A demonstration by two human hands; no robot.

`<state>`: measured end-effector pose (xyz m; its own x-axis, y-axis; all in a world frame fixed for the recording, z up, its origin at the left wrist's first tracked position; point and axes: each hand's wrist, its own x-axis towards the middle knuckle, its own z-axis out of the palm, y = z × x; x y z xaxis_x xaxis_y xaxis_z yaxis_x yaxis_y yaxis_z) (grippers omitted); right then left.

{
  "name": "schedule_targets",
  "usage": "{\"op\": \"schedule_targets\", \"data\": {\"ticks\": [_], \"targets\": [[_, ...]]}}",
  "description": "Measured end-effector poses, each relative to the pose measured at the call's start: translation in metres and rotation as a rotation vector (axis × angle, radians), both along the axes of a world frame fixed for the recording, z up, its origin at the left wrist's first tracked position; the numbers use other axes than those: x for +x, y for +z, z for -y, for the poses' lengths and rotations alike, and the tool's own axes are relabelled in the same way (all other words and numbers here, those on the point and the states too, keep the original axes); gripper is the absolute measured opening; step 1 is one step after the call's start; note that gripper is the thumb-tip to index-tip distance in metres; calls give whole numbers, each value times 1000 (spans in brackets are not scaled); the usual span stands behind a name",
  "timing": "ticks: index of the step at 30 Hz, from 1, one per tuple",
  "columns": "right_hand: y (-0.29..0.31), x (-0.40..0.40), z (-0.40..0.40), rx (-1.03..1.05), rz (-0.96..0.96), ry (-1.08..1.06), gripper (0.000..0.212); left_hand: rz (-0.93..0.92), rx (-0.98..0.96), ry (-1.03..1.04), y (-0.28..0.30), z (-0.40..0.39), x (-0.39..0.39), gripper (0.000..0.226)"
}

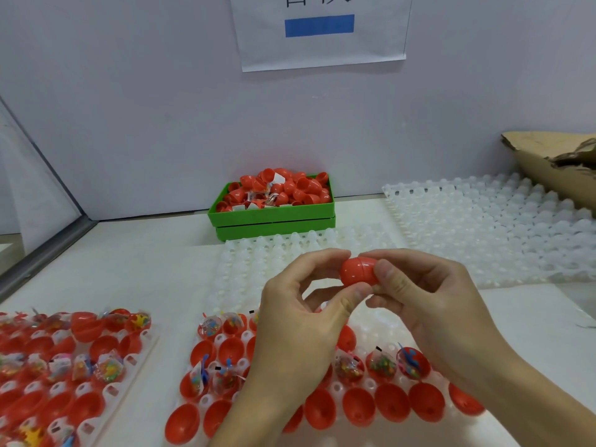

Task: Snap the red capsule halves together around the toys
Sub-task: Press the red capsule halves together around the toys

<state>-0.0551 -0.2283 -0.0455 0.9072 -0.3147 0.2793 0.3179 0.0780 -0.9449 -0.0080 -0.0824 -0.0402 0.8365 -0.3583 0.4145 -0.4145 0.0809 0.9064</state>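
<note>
White surface [135, 272] runs back to a pale wall, where a paper sign [321, 30] is cut off by the top edge, its lettering only partly seen. Both hands meet above the middle tray [361, 395]: the left hand [300, 321] and the right hand [419, 301] hold a red capsule [358, 271] between them, fingers curled and clamped on it, thumbs underneath. Its right end is hidden behind the right fingers [387, 272]; a seam shows near the top, yet whether the halves are fully snapped cannot be told. Beneath the hands, the tray's open red halves [392, 403] and bagged toys [382, 362] are partly covered by the wrists. A second tray [64, 359] at the left is cut off by the frame edge. Farther back stands a green bin [274, 217] heaped with capsules, beside empty translucent trays [483, 227] and torn cardboard [554, 166] at the right edge.
</note>
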Motion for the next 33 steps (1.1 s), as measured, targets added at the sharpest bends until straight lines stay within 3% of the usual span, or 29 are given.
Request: {"op": "schedule_targets", "data": {"ticks": [10,21,33], "targets": [[3,-3,-6,25,53,-67,22,-1,-2,34,3,-2,2,26],[5,-5,-9,-109,61,-139,15,43,-6,66,3,0,-1,31],[2,-4,-9,-59,40,-141,16,53,49,73,4,-4,-1,31]]}}
